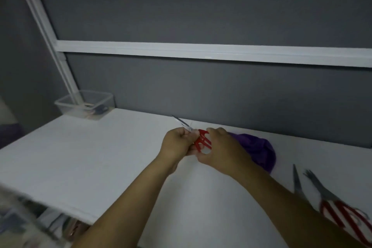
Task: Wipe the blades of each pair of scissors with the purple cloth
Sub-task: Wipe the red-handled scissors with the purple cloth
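Observation:
Both my hands hold a small pair of red-handled scissors above the white table. My left hand grips them near the pivot, and the thin blades stick out up and to the left. My right hand grips the red handles. The purple cloth lies bunched on the table just behind my right hand, partly hidden by it. A larger pair of scissors with red-and-white handles lies open on the table at the right, blades pointing away from me.
A clear plastic container with small items stands at the table's far left corner, against a grey partition wall. The table's left edge drops off to blurred clutter below.

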